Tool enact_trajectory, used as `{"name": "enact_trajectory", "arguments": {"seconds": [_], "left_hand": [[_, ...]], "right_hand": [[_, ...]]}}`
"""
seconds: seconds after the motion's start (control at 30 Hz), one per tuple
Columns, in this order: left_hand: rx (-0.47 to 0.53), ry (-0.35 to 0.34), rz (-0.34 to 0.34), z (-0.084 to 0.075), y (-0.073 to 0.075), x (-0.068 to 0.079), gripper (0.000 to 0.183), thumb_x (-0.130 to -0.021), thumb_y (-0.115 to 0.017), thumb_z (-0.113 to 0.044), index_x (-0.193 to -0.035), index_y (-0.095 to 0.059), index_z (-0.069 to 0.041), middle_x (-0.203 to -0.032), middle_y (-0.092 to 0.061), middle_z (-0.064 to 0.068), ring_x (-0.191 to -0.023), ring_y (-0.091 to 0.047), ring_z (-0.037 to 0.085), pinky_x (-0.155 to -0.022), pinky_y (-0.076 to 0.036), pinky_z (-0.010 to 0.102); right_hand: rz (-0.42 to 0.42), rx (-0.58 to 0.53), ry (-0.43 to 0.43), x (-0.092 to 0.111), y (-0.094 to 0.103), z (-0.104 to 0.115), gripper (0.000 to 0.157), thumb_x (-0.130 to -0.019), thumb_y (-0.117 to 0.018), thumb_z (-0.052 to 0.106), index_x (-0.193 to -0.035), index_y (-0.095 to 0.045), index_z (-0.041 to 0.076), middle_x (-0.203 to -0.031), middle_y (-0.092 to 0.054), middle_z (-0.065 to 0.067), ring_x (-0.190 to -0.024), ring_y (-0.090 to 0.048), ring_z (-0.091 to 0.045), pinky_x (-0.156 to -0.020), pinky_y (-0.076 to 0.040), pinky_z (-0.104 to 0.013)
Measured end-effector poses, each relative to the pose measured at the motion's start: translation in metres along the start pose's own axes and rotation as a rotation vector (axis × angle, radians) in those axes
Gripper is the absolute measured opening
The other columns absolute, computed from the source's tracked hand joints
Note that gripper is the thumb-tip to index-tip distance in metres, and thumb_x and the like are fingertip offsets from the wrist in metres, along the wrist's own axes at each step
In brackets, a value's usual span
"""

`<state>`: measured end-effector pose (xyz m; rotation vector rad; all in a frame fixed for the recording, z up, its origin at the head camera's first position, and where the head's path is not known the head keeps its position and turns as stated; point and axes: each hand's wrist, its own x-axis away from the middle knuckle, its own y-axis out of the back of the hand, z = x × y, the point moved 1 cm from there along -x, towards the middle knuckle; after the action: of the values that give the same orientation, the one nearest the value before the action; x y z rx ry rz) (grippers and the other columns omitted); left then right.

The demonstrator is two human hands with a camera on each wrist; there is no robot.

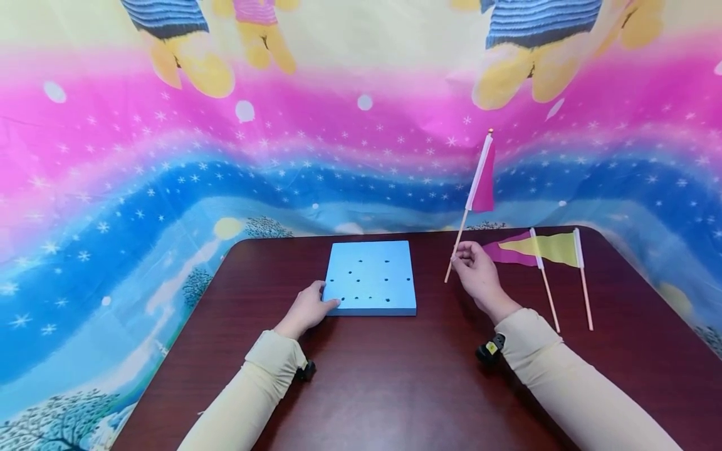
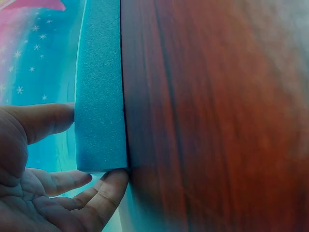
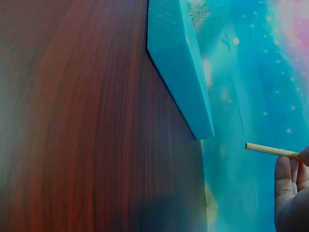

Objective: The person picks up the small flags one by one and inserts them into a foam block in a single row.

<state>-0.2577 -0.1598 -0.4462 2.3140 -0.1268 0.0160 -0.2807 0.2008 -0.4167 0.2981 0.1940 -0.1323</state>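
A light blue foam board (image 1: 372,269) with several small holes in its top lies flat on the table. At its near left corner my left hand (image 1: 307,310) holds it, thumb on the top face and fingers against the side, as the left wrist view shows on the board's edge (image 2: 100,87). To the right of the board, my right hand (image 1: 479,275) pinches a pink pennant flag (image 1: 484,185) low on its wooden stick. The flag stands nearly upright, leaning right at the top. Its bare stick end (image 3: 268,149) is raised off the table in the right wrist view.
Right of my right hand, a magenta flag (image 1: 507,250) and a yellow flag (image 1: 564,249) lie on the table, the yellow cloth overlapping the magenta. The dark reddish-brown table (image 1: 395,388) ends just behind the board, where a patterned cloth (image 1: 316,138) hangs.
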Motion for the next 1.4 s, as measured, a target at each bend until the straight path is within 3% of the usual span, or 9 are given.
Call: {"name": "enact_trajectory", "arguments": {"seconds": [0.2,0.43,0.57,1.13,1.4], "left_hand": [[-0.002,0.006,-0.004,-0.003,-0.002,-0.001,0.064,-0.099,-0.072,-0.022,-0.148,-0.046,0.009,-0.144,-0.054,0.029,-0.132,-0.054,0.039,-0.108,-0.044,0.053],[-0.004,-0.006,0.012,-0.007,-0.007,-0.002,0.066,-0.098,-0.072,-0.023,-0.149,-0.045,0.009,-0.145,-0.054,0.028,-0.132,-0.054,0.038,-0.107,-0.045,0.053],[0.000,-0.005,0.012,-0.008,-0.009,-0.003,0.067,-0.098,-0.072,-0.024,-0.150,-0.045,0.009,-0.146,-0.053,0.027,-0.132,-0.054,0.037,-0.108,-0.045,0.053],[-0.001,0.009,-0.002,-0.006,-0.008,-0.008,0.068,-0.099,-0.072,-0.026,-0.151,-0.043,0.007,-0.146,-0.053,0.027,-0.132,-0.053,0.037,-0.108,-0.044,0.053],[0.001,0.013,0.003,-0.006,-0.010,-0.005,0.068,-0.099,-0.072,-0.026,-0.151,-0.043,0.006,-0.146,-0.053,0.026,-0.132,-0.053,0.037,-0.109,-0.043,0.052]], "right_hand": [[0.036,0.058,0.051,-0.008,-0.016,0.001,0.027,-0.104,-0.055,0.002,-0.129,-0.052,-0.009,-0.114,-0.058,-0.022,-0.107,-0.059,-0.031,-0.080,-0.048,-0.018],[0.079,0.105,0.062,-0.014,-0.035,-0.002,0.024,-0.105,-0.055,0.004,-0.127,-0.052,-0.005,-0.116,-0.058,-0.022,-0.109,-0.060,-0.036,-0.091,-0.053,-0.042],[0.077,0.127,0.056,-0.016,-0.042,-0.006,0.023,-0.105,-0.055,0.005,-0.126,-0.052,-0.003,-0.116,-0.059,-0.022,-0.108,-0.061,-0.037,-0.093,-0.052,-0.048],[0.085,0.134,0.076,-0.024,-0.064,-0.012,0.022,-0.105,-0.054,0.004,-0.125,-0.052,-0.003,-0.113,-0.060,-0.022,-0.105,-0.063,-0.036,-0.094,-0.055,-0.050],[0.114,0.217,0.121,-0.018,-0.067,-0.019,0.017,-0.102,-0.054,0.003,-0.119,-0.054,-0.002,-0.109,-0.060,-0.021,-0.100,-0.061,-0.034,-0.091,-0.054,-0.049]]}}
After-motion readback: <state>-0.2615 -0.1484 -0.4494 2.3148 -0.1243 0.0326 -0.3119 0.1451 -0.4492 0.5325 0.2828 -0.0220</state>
